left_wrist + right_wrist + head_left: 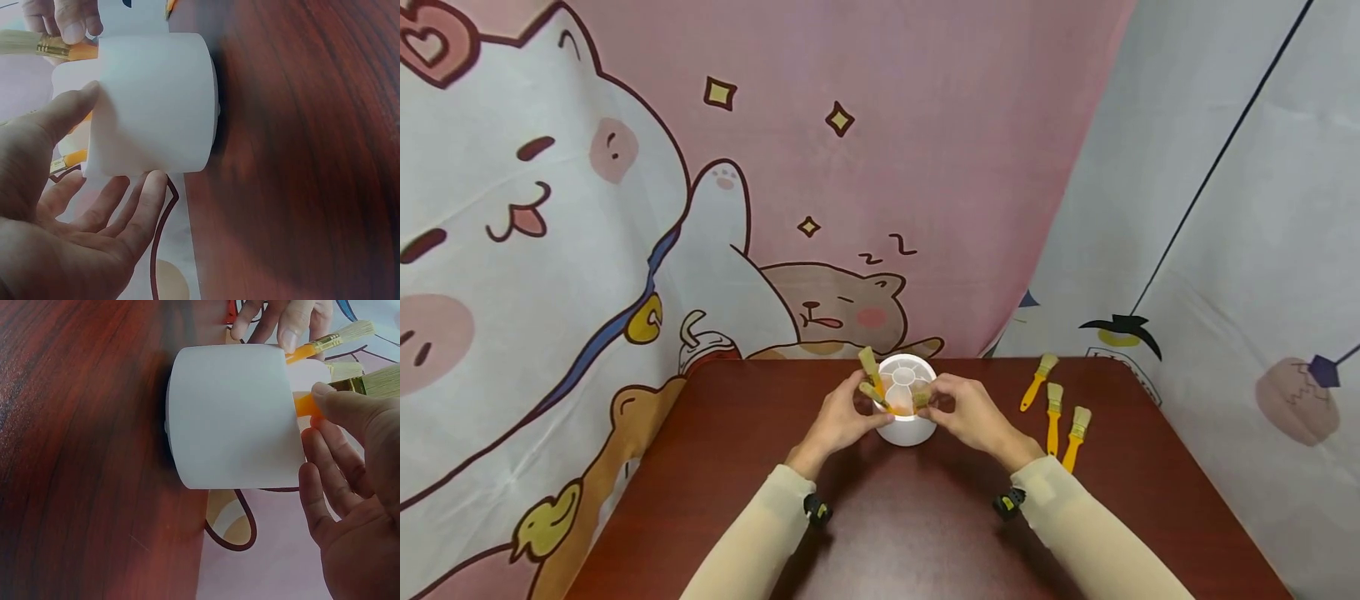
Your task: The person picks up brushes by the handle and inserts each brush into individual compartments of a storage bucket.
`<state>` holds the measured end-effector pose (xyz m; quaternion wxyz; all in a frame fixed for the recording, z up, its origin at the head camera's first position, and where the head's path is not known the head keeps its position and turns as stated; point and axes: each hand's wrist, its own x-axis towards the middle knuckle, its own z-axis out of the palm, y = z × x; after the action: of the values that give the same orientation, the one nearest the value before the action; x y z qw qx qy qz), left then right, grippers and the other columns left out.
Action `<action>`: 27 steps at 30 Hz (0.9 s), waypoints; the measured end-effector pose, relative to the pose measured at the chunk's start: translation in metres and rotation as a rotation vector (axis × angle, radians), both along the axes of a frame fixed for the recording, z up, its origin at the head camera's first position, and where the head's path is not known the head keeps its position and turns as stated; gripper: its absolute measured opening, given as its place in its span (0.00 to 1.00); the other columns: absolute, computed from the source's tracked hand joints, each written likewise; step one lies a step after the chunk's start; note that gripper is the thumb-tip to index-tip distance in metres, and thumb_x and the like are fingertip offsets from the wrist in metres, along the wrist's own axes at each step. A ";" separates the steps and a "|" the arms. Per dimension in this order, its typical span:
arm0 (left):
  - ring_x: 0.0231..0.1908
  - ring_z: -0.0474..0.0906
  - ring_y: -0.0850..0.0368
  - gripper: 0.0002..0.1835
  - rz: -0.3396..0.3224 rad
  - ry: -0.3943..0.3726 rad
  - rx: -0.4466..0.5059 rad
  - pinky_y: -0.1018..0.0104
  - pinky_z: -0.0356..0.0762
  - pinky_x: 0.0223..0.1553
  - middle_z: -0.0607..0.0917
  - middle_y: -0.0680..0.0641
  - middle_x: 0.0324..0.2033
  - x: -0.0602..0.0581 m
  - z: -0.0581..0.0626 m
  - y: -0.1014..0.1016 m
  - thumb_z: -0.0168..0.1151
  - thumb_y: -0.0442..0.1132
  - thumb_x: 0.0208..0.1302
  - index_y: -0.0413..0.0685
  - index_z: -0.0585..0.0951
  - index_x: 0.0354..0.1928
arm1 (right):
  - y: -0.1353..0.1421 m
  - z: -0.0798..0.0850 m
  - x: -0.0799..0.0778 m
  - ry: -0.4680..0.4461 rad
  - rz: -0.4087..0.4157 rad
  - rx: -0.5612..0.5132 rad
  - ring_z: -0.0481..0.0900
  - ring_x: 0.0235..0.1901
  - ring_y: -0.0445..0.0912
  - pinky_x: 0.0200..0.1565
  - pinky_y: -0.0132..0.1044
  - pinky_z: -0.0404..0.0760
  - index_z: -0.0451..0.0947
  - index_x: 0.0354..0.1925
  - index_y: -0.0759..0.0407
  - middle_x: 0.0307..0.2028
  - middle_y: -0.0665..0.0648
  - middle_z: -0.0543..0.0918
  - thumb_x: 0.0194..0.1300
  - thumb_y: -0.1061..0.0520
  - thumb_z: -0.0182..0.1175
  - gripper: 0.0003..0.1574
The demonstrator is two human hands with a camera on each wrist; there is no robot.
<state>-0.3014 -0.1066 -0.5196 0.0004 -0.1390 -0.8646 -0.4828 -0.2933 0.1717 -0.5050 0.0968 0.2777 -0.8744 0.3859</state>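
Note:
A round white holder (906, 432) with several compartments stands upright on the table. My left hand (841, 422) steadies it at the left side, with the thumb (87, 97) at the rim and fingertips against the wall. Two paintbrushes with orange-yellow handles lean in its left part, one brush (868, 362) behind the other brush (872, 393), bristles up. At the right side, my right hand (976, 415) pinches the handle of a third paintbrush (306, 405) between thumb and fingers. That brush's bristles point up, and its lower handle is hidden behind the holder's wall.
Three more paintbrushes lie on the dark red table to the right: one brush (1039, 383) farther back, a middle brush (1054, 417) and a nearer brush (1077, 437) beside my right forearm. A cartoon-printed cloth (940, 208) hangs behind the table (895, 533).

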 end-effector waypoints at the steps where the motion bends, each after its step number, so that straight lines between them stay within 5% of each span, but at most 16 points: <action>1: 0.62 0.94 0.41 0.46 0.000 -0.002 -0.001 0.41 0.93 0.63 0.92 0.40 0.66 0.000 0.000 0.000 0.91 0.42 0.64 0.51 0.77 0.81 | 0.000 0.000 0.001 0.002 0.002 0.004 0.92 0.46 0.57 0.55 0.49 0.94 0.94 0.49 0.47 0.44 0.45 0.91 0.69 0.60 0.86 0.14; 6: 0.63 0.93 0.41 0.46 0.003 -0.011 -0.008 0.41 0.92 0.63 0.91 0.40 0.67 0.001 0.000 0.001 0.91 0.43 0.65 0.52 0.77 0.81 | 0.003 0.001 0.002 0.007 -0.002 0.024 0.92 0.47 0.57 0.57 0.58 0.94 0.95 0.52 0.49 0.43 0.47 0.90 0.68 0.61 0.86 0.17; 27: 0.63 0.91 0.38 0.49 0.056 0.025 -0.001 0.36 0.89 0.67 0.89 0.37 0.68 0.009 -0.002 0.008 0.90 0.42 0.65 0.46 0.74 0.84 | 0.019 0.005 0.009 0.034 -0.029 0.024 0.95 0.50 0.53 0.60 0.59 0.94 0.95 0.56 0.51 0.52 0.51 0.94 0.69 0.62 0.85 0.20</action>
<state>-0.2924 -0.0986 -0.5218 0.0247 -0.1208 -0.8683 -0.4804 -0.2845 0.1907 -0.4996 0.1140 0.2728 -0.8812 0.3689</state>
